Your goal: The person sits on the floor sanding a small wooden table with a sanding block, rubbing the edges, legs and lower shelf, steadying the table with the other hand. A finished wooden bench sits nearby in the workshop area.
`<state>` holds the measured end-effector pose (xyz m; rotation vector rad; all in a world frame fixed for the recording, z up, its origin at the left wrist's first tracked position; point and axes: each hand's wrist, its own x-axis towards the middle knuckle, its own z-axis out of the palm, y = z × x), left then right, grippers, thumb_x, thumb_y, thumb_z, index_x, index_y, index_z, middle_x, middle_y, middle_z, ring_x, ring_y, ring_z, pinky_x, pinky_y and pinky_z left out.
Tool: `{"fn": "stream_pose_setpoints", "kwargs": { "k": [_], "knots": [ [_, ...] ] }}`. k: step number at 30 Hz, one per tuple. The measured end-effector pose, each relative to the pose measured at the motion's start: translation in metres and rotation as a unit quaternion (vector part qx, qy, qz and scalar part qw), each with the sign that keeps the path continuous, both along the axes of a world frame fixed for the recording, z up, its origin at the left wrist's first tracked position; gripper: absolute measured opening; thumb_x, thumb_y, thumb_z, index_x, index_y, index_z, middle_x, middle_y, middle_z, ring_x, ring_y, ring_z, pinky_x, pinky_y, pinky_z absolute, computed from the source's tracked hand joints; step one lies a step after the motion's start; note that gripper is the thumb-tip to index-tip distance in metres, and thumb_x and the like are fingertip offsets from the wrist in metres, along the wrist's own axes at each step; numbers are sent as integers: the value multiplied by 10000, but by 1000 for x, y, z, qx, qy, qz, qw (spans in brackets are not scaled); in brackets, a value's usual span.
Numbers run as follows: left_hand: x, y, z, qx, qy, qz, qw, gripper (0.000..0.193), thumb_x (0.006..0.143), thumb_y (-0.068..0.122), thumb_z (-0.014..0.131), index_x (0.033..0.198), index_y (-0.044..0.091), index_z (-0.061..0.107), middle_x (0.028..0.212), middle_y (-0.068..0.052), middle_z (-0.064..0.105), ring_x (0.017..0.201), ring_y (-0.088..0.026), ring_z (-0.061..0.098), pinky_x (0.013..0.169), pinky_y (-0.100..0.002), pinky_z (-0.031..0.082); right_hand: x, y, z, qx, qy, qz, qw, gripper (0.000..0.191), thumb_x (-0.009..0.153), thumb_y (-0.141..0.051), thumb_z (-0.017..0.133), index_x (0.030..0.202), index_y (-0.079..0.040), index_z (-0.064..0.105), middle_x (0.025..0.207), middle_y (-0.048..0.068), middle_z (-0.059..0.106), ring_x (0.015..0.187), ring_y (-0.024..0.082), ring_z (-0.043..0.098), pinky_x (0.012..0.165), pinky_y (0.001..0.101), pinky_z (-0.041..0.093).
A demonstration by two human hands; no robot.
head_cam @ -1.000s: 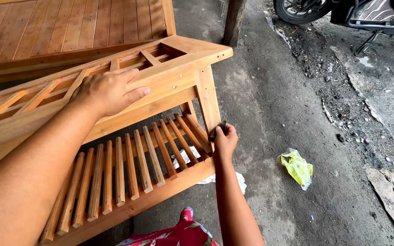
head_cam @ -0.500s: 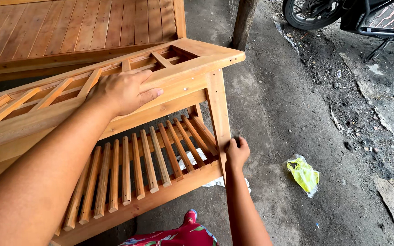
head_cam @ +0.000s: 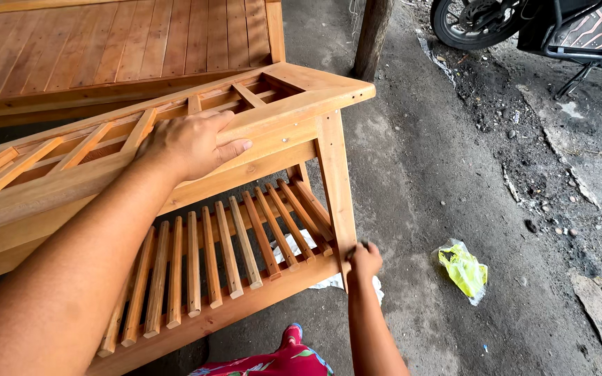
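Left hand (head_cam: 189, 145) flat, fingers spread, on wooden rack (head_cam: 294, 94); right hand (head_cam: 364, 261) (fingers curled) at its leg (head_cam: 337, 188)

Both forearms are bare, with no sleeves, watch or rings showing; red patterned cloth (head_cam: 273, 362) covers the near lap.

Motorbike (head_cam: 545, 31) cut off at top — right hand's (head_cam: 365, 263) grip hidden.

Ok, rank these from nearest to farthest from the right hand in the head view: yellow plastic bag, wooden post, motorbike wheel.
From the right hand:
1. Yellow plastic bag, on the ground just to its right.
2. Wooden post, far up, behind the wooden frame's corner.
3. Motorbike wheel, top right, beyond the post.
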<state>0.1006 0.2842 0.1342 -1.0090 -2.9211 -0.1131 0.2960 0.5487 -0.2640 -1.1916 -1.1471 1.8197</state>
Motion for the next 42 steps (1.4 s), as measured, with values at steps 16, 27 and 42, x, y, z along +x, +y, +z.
{"fn": "stream_pose_setpoints", "kwargs": {
  "k": [16, 27, 42],
  "knots": [
    [0, 13, 1, 8, -32, 3, 999, 753, 882, 750, 523, 1441, 246, 545, 1406, -77, 625, 1256, -371, 597, 1047, -558, 470, -128, 21, 176, 305, 123, 33, 944, 175, 944, -137, 711, 1045, 6, 701, 840, 33, 720, 730, 95, 655, 675, 269, 557],
    [3, 16, 0, 25, -10, -16, 1000, 752, 873, 738, 544, 1425, 227, 552, 1419, -69, 610, 1244, -371, 594, 1036, -558, 462, -152, -1, 197, 339, 209, -2, 917, 159, 970, -47, 670, 1116, 12, 692, 876, 38, 709, 768, 89, 640, 708, 250, 549],
    [-1, 16, -2, 11, -8, -8, 1000, 770, 884, 749, 532, 1469, 249, 527, 1405, -96, 622, 1260, -370, 593, 1047, -569, 452, 18, -31, -29, 1, -112, -91, 990, 398, 860, -73, 591, 1248, -17, 524, 1044, 142, 615, 817, 260, 614, 733, 463, 524]
  ]
}}
